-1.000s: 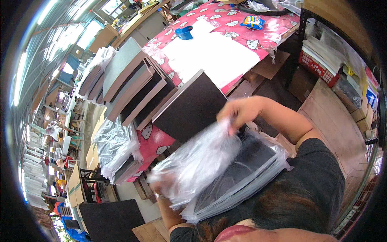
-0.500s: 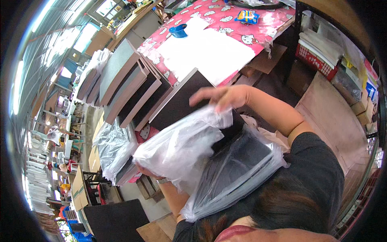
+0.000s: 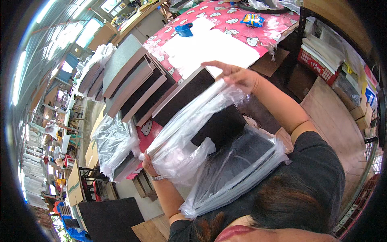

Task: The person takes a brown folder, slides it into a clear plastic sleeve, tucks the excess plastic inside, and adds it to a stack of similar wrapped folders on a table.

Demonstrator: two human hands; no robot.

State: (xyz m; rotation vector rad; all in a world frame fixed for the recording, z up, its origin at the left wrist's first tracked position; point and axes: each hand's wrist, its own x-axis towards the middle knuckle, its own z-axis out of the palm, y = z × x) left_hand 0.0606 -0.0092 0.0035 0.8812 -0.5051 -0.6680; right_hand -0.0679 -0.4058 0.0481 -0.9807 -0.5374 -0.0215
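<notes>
A clear plastic bag [image 3: 183,129] is stretched between my two hands, its edge gathered in long folds. My right hand [image 3: 242,78] pinches the upper right end, with the index finger pointing out to the left. The lower left end is gripped by my left hand [image 3: 149,165], whose fingers are partly behind the plastic. Below the bag, a black panel [image 3: 223,127] shows partly uncovered. Nearer my body lies a dark panel wrapped in clear plastic [image 3: 238,169]. Just beyond the bag stands another black panel with a pale edge [image 3: 189,94].
Thick grey-edged dark panels [image 3: 131,76] lean in a stack to the left, with a plastic-wrapped bundle [image 3: 115,141] below them. A pink patterned table [image 3: 225,20] bears white sheets [image 3: 209,50], a blue object [image 3: 184,30] and a blue packet [image 3: 253,20]. A red basket [image 3: 316,62] stands right.
My right hand has moved up and away and now pinches the bag's end. The plastic is pulled taut between both hands, and more of the black panel shows beneath it.
</notes>
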